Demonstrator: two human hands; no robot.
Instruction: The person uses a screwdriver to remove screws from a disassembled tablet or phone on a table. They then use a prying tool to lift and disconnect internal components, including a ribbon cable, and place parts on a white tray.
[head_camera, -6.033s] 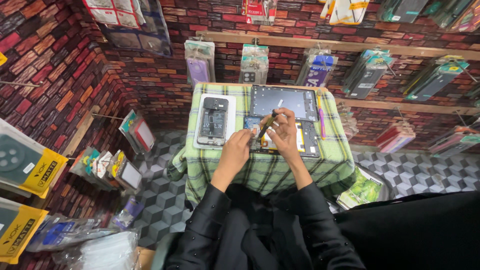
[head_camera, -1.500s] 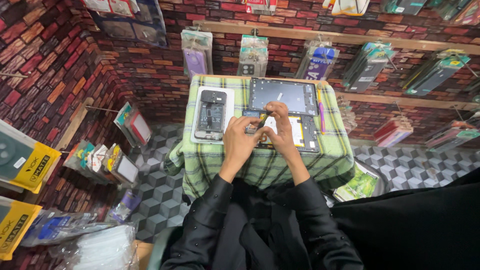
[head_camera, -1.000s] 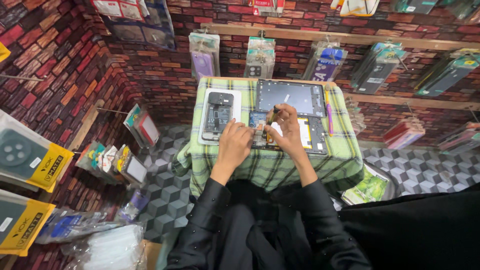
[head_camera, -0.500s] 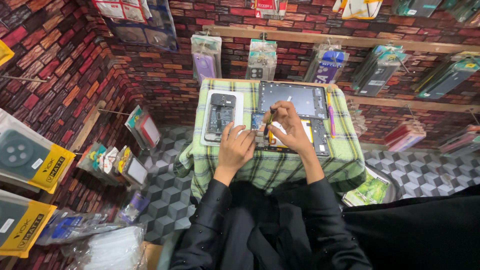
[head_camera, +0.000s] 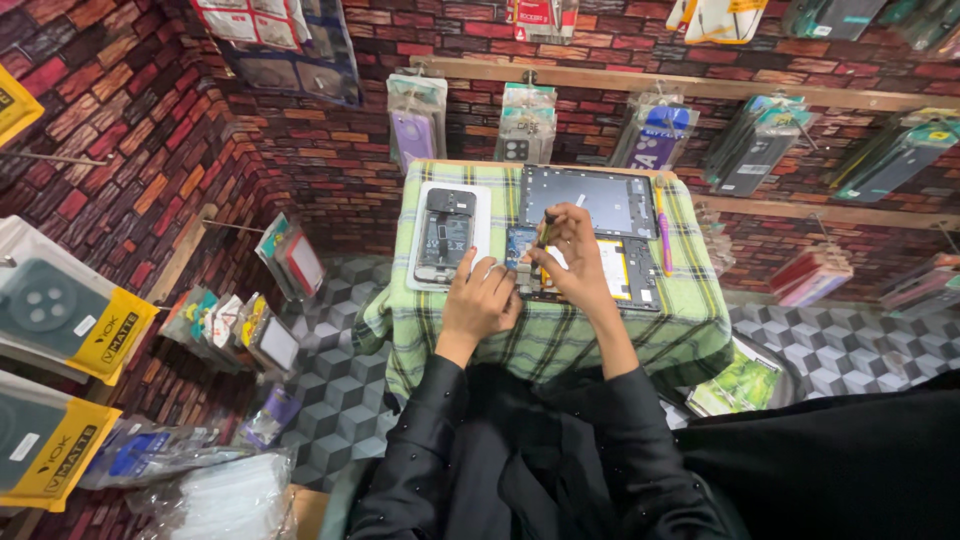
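Now the right hand (head_camera: 572, 262) has lifted slightly, pinching a thin tool (head_camera: 546, 230), perhaps tweezers, over the opened tablet (head_camera: 625, 275). The left hand (head_camera: 478, 300) stays curled against its near edge, holding nothing I can make out.

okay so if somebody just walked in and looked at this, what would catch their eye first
Probably the opened tablet on the small table's green plaid cloth, where the right hand holds a thin yellow-handled tool and the left hand rests at its edge. Left of it an opened phone lies on a white mat, ringed by red brick walls hung with packaged phone cases.
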